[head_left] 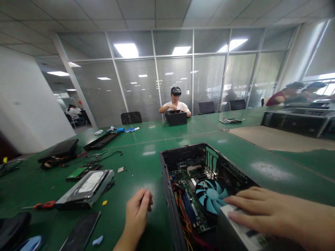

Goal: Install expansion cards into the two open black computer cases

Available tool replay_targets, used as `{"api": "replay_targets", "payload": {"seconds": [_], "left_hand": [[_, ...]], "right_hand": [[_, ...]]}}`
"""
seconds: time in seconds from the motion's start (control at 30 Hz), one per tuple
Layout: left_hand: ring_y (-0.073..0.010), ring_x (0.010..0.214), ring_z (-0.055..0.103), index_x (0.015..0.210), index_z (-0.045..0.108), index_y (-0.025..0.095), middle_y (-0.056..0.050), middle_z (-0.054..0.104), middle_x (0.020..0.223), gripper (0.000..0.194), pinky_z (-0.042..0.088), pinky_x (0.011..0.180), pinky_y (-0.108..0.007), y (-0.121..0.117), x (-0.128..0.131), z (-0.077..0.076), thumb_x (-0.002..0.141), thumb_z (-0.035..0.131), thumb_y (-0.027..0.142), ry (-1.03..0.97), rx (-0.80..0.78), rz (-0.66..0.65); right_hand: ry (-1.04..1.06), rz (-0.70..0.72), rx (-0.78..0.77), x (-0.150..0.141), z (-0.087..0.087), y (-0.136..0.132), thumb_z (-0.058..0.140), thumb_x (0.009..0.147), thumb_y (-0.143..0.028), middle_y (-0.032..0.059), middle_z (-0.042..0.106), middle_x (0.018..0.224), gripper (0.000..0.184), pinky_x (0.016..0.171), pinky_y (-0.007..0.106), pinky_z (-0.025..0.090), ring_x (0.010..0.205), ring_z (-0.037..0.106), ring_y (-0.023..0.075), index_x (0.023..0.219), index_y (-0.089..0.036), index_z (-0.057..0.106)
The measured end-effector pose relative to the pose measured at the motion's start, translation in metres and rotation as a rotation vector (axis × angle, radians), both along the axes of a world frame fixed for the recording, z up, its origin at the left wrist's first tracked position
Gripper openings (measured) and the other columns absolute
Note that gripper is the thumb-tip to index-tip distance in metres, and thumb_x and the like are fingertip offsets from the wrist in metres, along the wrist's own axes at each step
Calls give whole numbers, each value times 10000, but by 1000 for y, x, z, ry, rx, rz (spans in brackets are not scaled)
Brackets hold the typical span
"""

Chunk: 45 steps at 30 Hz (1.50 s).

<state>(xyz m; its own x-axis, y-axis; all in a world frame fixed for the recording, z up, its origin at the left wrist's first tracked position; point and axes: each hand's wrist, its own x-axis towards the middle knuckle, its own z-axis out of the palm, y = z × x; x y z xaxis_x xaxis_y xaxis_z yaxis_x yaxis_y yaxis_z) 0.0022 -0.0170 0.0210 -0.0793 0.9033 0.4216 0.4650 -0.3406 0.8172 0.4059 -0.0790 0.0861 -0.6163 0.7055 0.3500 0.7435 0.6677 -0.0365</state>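
Observation:
A black open computer case (167,195) stands on the green table in front of me. Inside it I see a motherboard (183,170), a fan with light-blue blades (212,195), coloured cables (183,212) and a silver power supply (243,226). My right hand (269,209) rests on top of the power supply with its fingers stretched out, their tips close to the fan. To the left of the case, at the table, is my left hand (140,207), its fingers curled in and the thumb pressed on them; whatever they may hold is hidden.
On the left lie a hard drive (87,186), a red-and-black screwdriver (44,205), a dark flat panel (81,232) and a yellow bit (105,202). Across the table a person (175,104) handles a black box (176,118). Another case (295,120) stands far right.

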Motion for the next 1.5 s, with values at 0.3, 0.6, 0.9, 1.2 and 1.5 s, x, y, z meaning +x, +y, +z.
{"api": "replay_targets", "payload": {"seconds": [0.3,0.6,0.9,1.2,1.5], "left_hand": [[-148,639,556,858,595,198,1,601,772,172,438,569,-254,-7,-21,14,946,485,296,-272,268,286],[-170,618,575,846,609,206,-11,595,713,231,463,582,-256,5,-18,-6,934,504,391,59,123,114],[-180,632,581,871,607,213,-8,589,697,232,465,587,-257,8,-6,-9,945,498,404,174,-27,-67],[-173,605,577,910,603,215,0,617,721,252,467,577,-261,18,-5,-20,941,489,438,157,-122,-118],[-166,603,575,919,581,220,13,594,731,258,462,592,-265,21,-6,-24,954,466,448,150,-164,-161]], "right_hand": [[-246,394,-261,-112,60,210,822,631,-514,123,356,1564,1045,1069,482,356,1294,487,326,1528,-302,330],[84,-108,110,-260,-27,283,558,867,-272,177,555,1328,543,1062,527,311,1155,546,285,1386,-161,443],[41,-16,100,-158,-41,217,596,853,-409,156,588,1293,586,1054,491,318,1171,529,300,1362,-144,476],[-23,-492,300,-22,19,252,492,900,-620,229,532,1363,719,1008,463,362,1249,475,361,1367,-75,476],[-112,-467,68,9,8,248,412,931,-658,130,704,1105,602,855,368,442,1024,644,298,1161,-163,665]]}}
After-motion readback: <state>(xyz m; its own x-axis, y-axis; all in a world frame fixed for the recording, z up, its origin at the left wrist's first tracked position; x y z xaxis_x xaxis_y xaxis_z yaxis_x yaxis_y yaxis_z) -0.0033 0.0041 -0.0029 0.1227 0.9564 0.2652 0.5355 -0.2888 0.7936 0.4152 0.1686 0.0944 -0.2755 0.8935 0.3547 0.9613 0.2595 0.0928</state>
